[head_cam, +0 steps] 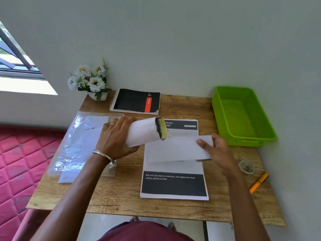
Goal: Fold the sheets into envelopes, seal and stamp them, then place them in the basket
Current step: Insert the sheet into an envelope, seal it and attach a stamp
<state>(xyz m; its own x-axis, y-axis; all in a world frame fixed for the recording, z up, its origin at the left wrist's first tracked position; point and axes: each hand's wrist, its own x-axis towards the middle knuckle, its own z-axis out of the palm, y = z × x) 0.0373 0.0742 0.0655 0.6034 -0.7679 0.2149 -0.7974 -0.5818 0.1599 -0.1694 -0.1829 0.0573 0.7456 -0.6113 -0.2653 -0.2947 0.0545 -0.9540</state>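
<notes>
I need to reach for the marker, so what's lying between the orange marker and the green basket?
In the head view, a roll of clear tape lies on the table between the orange marker and the green basket.

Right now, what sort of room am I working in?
Probably a bedroom with a small desk: a pink quilted mattress sits beside the wooden table, with a window and a flower pot nearby.
</notes>
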